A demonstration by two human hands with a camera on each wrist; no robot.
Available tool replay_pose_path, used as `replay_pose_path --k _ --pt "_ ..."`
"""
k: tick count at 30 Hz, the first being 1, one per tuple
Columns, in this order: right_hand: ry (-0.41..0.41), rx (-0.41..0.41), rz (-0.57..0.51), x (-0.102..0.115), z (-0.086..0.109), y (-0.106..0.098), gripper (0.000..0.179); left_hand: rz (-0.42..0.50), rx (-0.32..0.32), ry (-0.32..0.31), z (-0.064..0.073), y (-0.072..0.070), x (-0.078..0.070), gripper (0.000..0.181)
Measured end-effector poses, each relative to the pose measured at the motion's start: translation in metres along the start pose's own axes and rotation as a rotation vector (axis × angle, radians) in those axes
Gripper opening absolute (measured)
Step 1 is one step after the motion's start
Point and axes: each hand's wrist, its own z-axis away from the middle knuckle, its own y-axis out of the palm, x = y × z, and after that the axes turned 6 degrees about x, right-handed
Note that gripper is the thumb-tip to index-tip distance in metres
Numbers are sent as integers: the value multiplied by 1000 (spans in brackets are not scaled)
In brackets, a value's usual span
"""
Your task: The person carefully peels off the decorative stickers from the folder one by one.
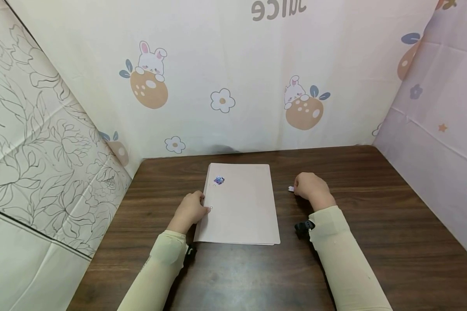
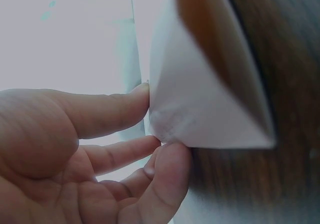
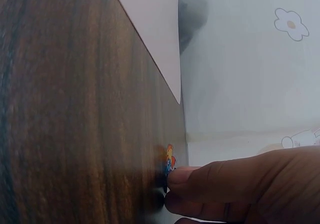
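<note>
A pale sheet of folded paper, like a paper folder (image 1: 243, 203), lies on the wooden table. Small holes show along its left side, and a small blue-purple sticker (image 1: 219, 180) is near its upper left corner. My left hand (image 1: 189, 211) pinches the folder's left edge, thumb on top and fingers at the side. In the left wrist view the folder's layers (image 2: 200, 98) gape apart beside the fingertips. To the right of the folder, my right hand (image 1: 311, 187) pinches a small colourful sticker (image 3: 170, 159) between thumb and fingers, low over the table. Its lower part is hidden by the fingertips.
The dark wooden table (image 1: 373, 224) meets a hanging cloth (image 1: 257, 108) printed with rabbits and flowers at its back edge. More patterned cloth (image 1: 35, 129) hangs at the left, and another cloth (image 1: 443, 142) at the right.
</note>
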Motion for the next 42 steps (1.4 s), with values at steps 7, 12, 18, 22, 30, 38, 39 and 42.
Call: replay_pose_path --k 7,12,18,22,30,38,39,42 --pt "-1 -6 10 0 0 1 13 6 5 -8 0 0 0 52" --pt "1 -2 9 -2 -2 3 14 9 7 -9 1 0 -1 52" --pt "6 0 3 -3 -2 3 14 -1 1 -2 1 0 -1 51" --pt "5 -6 -1 -2 -1 2 15 4 -2 1 1 0 -1 51" --pt "6 -6 -4 -2 -1 2 16 8 -6 7 0 0 -1 52" --pt "1 -9 -10 -1 -1 1 17 9 -1 1 1 -2 -2 52" --pt "-1 -9 -10 -1 -1 1 18 9 0 1 1 -2 -2 52" --pt "0 -9 -9 -1 -1 1 17 7 0 1 1 -2 -2 52"
